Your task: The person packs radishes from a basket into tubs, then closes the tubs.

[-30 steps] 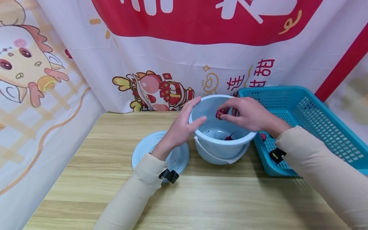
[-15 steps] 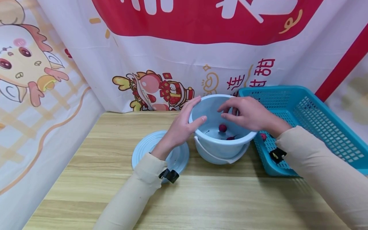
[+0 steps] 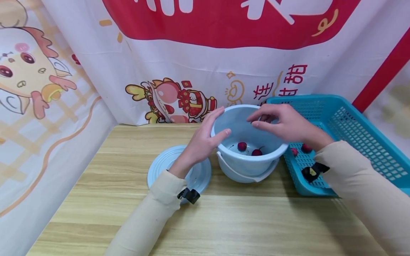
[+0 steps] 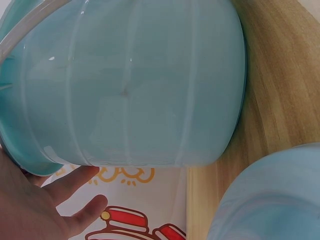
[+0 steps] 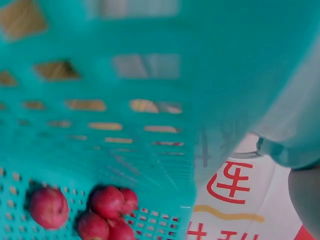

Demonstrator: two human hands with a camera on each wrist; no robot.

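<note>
My left hand (image 3: 205, 137) holds the light blue bucket (image 3: 245, 168) by its left rim, thumb over the inside and fingers along the outside. In the left wrist view, fingers (image 4: 75, 182) touch the bucket's wall. Two red radishes (image 3: 242, 146) lie apart on the bucket's floor, one with a thin tail. My right hand (image 3: 285, 122) hovers over the bucket's right rim, fingers loosely bent, no radish between them. More radishes (image 3: 306, 147) lie in the teal basket (image 3: 315, 191) to the right; the right wrist view shows several radishes (image 5: 107, 202) grouped there.
A round light blue lid (image 3: 160, 167) lies on the wooden table (image 3: 105, 199), left of the bucket and partly under my left forearm. The bucket's handle (image 3: 237, 174) hangs down its front. A printed cloth (image 3: 179, 64) hangs right behind everything.
My right hand lets go of a radish, which drops to the bucket's floor and rolls left. That hand then shifts right towards the basket. The left hand stays on the rim.
</note>
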